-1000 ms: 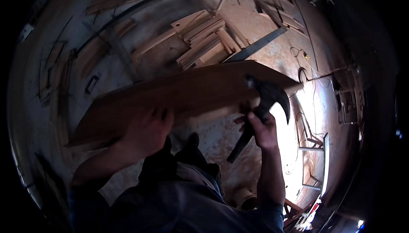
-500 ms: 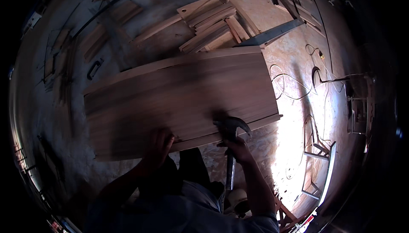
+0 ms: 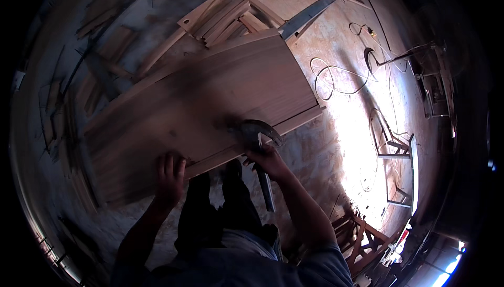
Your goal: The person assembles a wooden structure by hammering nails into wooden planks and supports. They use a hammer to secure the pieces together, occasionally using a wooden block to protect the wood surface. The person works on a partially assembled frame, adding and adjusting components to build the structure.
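A woodworking shop: stacked planks [image 3: 220, 17], a large wooden panel [image 3: 199, 108], cables [image 3: 336, 77] across the floor.

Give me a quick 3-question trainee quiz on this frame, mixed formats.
1. True or false: the right hand holds a claw hammer with its head against the near edge of the wooden panel.
2. Multiple choice: where is the left hand? A) on the panel's near edge B) on the hammer handle C) on the coiled cable
3. Fill in: beyond the panel's far edge lies a stack of wooden ___.

Key: 1 true; 2 A; 3 planks.
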Demonstrator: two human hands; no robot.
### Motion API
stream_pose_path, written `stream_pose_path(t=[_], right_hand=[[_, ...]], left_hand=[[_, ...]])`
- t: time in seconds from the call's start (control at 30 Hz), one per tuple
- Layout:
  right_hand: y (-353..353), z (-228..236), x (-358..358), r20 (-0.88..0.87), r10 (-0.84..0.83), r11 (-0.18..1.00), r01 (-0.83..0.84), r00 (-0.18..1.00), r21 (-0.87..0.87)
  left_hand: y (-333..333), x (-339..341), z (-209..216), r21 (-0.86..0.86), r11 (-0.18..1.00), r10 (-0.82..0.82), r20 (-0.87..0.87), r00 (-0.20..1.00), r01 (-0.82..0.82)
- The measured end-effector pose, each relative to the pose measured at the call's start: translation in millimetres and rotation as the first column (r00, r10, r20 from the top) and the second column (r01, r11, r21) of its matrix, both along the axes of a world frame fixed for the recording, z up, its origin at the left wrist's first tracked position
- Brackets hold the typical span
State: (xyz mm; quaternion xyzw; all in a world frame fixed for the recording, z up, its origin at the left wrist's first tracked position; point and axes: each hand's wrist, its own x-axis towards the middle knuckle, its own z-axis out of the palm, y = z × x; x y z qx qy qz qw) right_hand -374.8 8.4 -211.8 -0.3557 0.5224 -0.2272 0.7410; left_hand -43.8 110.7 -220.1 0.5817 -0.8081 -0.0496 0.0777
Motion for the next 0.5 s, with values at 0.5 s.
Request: stream_pose_path(t=[0.5], right_hand=[[-15,-31,62,0.071,-0.12,0.992,0.118,0.99,0.033]], left_hand=[[-40,74,-14,0.038,0.985,-0.17,0.087,0.982,0.167]])
